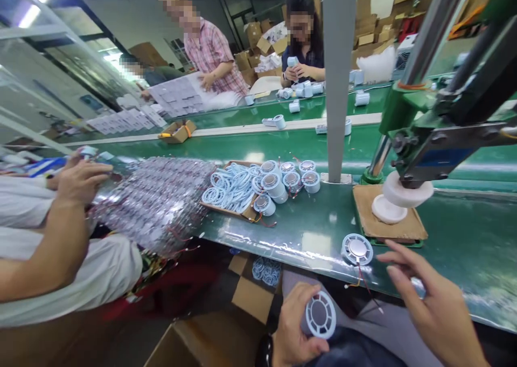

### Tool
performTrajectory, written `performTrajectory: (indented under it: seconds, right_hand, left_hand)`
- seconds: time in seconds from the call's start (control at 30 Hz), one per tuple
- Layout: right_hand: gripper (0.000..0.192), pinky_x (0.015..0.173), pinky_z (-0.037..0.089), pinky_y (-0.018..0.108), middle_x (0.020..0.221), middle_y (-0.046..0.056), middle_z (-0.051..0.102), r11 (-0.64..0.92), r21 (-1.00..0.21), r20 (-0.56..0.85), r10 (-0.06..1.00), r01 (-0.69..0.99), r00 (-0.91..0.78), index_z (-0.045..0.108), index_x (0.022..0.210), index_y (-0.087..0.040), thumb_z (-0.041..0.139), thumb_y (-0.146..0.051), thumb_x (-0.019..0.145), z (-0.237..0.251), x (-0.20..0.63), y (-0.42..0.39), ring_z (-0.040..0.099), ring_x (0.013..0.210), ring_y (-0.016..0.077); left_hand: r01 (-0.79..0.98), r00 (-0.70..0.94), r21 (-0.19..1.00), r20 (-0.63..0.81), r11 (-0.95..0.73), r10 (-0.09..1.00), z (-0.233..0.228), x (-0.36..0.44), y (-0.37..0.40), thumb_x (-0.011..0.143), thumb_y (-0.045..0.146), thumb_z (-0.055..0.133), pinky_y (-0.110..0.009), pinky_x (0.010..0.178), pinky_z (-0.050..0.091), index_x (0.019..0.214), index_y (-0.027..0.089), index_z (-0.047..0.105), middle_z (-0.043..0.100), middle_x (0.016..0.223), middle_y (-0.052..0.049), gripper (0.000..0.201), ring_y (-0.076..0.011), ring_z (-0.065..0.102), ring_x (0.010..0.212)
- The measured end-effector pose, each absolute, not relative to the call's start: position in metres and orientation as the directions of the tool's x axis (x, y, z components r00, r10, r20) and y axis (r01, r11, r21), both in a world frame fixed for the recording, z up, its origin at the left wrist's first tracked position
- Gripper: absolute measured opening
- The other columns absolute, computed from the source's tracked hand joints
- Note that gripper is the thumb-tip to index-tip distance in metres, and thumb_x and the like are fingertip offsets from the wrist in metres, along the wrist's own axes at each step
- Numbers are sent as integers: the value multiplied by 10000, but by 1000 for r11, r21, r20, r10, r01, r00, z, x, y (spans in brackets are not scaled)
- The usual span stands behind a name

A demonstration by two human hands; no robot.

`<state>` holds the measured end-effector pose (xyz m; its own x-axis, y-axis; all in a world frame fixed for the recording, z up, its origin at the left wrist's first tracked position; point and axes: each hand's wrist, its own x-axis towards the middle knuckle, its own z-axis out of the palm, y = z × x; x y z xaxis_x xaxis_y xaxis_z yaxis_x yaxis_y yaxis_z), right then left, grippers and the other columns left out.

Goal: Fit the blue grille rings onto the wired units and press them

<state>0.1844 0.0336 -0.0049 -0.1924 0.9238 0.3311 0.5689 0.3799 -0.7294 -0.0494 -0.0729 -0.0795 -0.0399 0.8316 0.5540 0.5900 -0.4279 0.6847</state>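
Note:
My left hand [293, 326] is closed around a round light-blue grille part [320, 315] held low over my lap. My right hand [434, 297] hovers open with spread fingers over the near edge of the green table [464, 237]. Just left of its fingertips lies a round blue fan unit [357, 249] with a silver centre and thin red and white wires trailing off the edge. Behind it stands a green hand press [428, 124] whose white round head [407, 192] sits above a white disc [388, 209] on a brown board [404, 228].
A cardboard tray [232, 209] holds several blue rings, with several fan units [288, 181] beside it. A heap of bagged parts [155, 200] lies to the left, near a seated co-worker's hands [81, 181]. Two people work across the belt. A grey post [338, 76] rises mid-table. Open cartons [250, 297] stand below.

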Motion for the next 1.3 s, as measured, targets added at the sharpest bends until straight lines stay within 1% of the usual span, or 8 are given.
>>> performTrajectory:
  seconds: [0.17,0.33,0.47,0.63,0.73,0.83,1.03,1.3]
  right_hand:
    - [375,672,537,273,940,67,760,329,-689,368,927,646,-79,678,1080,-190,503,-490,938,-20,192,54,688,697,170]
    - [351,696,523,287,1007,81,723,516,-558,526,826,650,-204,626,1154,-184,466,-446,985,-32,173,60,683,785,184]
    - [425,845,504,354,1199,140,636,724,-290,679,616,625,-399,573,1241,-154,380,-457,1014,-46,157,66,657,1046,254]
    - [359,765,478,345,1132,124,643,789,-92,745,460,608,-484,612,1136,-178,374,-420,1020,-60,149,76,655,947,239]
    - [344,778,488,341,1127,125,643,805,-78,757,431,588,-490,616,1124,-173,383,-405,1020,-65,152,79,662,942,229]
    - [342,797,512,322,1150,124,637,813,-89,753,433,575,-495,612,1145,-171,388,-396,1020,-68,156,79,673,964,213]
    - [335,765,553,286,1141,111,647,817,-120,782,427,564,-453,622,1147,-191,399,-402,1013,-69,155,79,693,949,193]
    - [265,776,590,296,1149,95,665,805,-286,751,525,520,-399,644,1145,-229,486,-353,972,-64,154,72,699,987,206]
  left_hand:
    - [712,-347,698,447,-78,825,-149,-94,-99,964,580,415,-406,768,606,1177,144,653,719,1018,-171,540,-302,732,937]
    - [745,-572,641,473,184,670,-179,-144,-77,960,521,468,-400,750,584,1276,134,571,675,1040,-155,510,-311,701,1008]
    - [791,-583,571,595,219,553,-154,-158,-65,994,439,408,-423,815,576,1184,162,623,670,1065,-162,398,-286,690,989]
    - [855,-507,465,660,228,554,-68,-211,-22,1021,369,405,-466,966,523,1042,174,679,682,1077,-130,337,-253,651,1070]
    - [860,-504,414,592,300,628,-15,-266,23,966,354,597,-463,914,550,1155,172,641,666,1187,-87,266,-233,655,1052]
    - [859,-508,340,479,382,716,19,-305,61,952,342,626,-457,889,566,1222,175,615,642,1243,-96,317,-238,656,1051]
    - [857,-515,169,324,487,794,29,-312,80,947,342,633,-464,888,567,1245,173,602,631,1260,-101,344,-247,652,1062]
    - [895,-439,163,476,414,762,37,-305,61,952,341,627,-439,862,572,1182,165,627,664,1177,-82,290,-221,669,994]
